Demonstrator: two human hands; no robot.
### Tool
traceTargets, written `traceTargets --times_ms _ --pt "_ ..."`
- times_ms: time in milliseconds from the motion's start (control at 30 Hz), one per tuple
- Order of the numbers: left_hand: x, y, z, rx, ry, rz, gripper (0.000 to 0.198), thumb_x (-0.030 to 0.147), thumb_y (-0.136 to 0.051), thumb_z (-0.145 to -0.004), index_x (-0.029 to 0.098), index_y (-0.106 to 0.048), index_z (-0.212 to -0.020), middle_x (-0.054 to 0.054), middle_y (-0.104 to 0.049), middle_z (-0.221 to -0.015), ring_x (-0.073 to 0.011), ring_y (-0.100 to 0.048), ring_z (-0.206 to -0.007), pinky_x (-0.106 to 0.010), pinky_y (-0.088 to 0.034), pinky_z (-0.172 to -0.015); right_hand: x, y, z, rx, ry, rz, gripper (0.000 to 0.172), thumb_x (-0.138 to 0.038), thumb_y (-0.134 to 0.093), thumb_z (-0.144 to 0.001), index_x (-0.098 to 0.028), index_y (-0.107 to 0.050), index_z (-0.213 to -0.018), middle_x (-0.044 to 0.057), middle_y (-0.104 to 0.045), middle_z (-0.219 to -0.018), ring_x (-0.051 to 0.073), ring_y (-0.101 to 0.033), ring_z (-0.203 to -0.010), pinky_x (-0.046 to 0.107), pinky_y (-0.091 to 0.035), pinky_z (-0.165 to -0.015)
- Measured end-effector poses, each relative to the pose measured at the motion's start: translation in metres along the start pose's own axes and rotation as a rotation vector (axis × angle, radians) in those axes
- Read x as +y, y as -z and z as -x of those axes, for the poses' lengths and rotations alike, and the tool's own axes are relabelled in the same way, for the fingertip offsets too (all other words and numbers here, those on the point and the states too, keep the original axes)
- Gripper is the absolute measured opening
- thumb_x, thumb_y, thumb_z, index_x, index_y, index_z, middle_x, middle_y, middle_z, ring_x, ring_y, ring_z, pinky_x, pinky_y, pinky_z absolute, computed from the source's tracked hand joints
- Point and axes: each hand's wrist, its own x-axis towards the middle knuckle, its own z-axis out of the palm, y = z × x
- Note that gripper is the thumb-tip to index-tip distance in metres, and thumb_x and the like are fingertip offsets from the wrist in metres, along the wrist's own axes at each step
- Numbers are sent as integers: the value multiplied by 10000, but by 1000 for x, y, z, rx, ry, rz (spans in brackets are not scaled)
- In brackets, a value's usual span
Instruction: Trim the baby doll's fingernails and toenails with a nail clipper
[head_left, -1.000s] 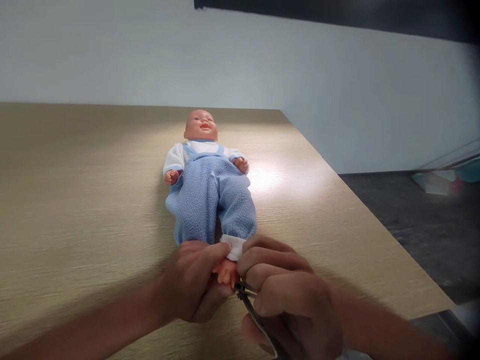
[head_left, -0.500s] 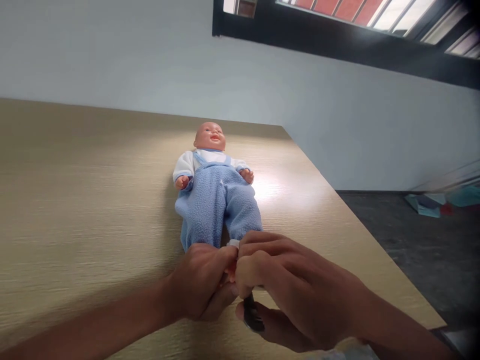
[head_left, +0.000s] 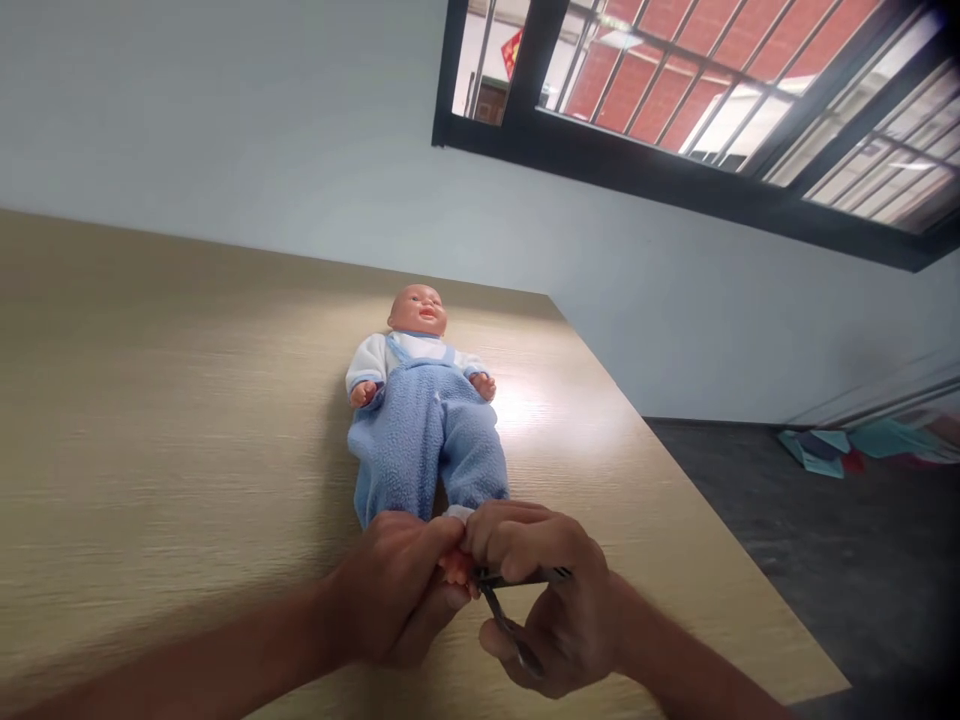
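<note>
A baby doll [head_left: 427,435] in light blue fleece dungarees and a white top lies on its back, head away from me. My left hand [head_left: 394,585] is closed around the doll's bare foot [head_left: 456,568], on the right-hand leg, with the toes showing between thumb and fingers. In my right hand [head_left: 566,575] is a dark metal nail clipper [head_left: 510,625], its lever spread from its body. The clipper's tip is at the toes; whether it touches them I cannot tell. The doll's other foot is hidden behind my left hand.
The doll lies on a pale wooden table [head_left: 187,420], whose right edge slopes down toward me. Behind stand a pale wall [head_left: 262,130] and a dark-framed barred window [head_left: 637,160]. Blue-green items [head_left: 817,450] lie on the dark floor at right.
The view has tilted up, showing more window. My right hand has turned, so the clipper's spread arms now show more plainly. My left hand keeps its hold on the foot.
</note>
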Motion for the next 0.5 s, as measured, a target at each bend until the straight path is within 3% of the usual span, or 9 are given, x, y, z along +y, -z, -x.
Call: traceTargets --times_ms 133,267,500 --pt "0 -1 2 0 29 4 307 433 -278 -1071 224 -347 -857 59 -384 -625 -103 -346 -473 -248 -260 -467 1 -3 1 -22 51 82 181 -307 -591 -979 -233 -442 -1051 -25 -567 -747 135 -556 -630 280 -500 -656" --pt "-1 -2 4 -8 47 -3 309 431 -262 -1074 225 -347 -861 55 -392 -633 -109 -348 -480 -252 -252 -485 0 -1 4 -49 8 138 263 -269 -651 -917 -247 -422 -1044 -52 -533 -716 138 -538 -630 272 -478 -646" --pt "-1 -3 2 23 37 36 315 443 -299 -1070 220 -360 -857 52 -418 -624 -101 -382 -466 -238 -264 -464 -5 0 1 -100 -62 136 232 -174 -606 -885 -254 -402 -960 -68 -497 -681 125 -483 -614 257 -442 -645"
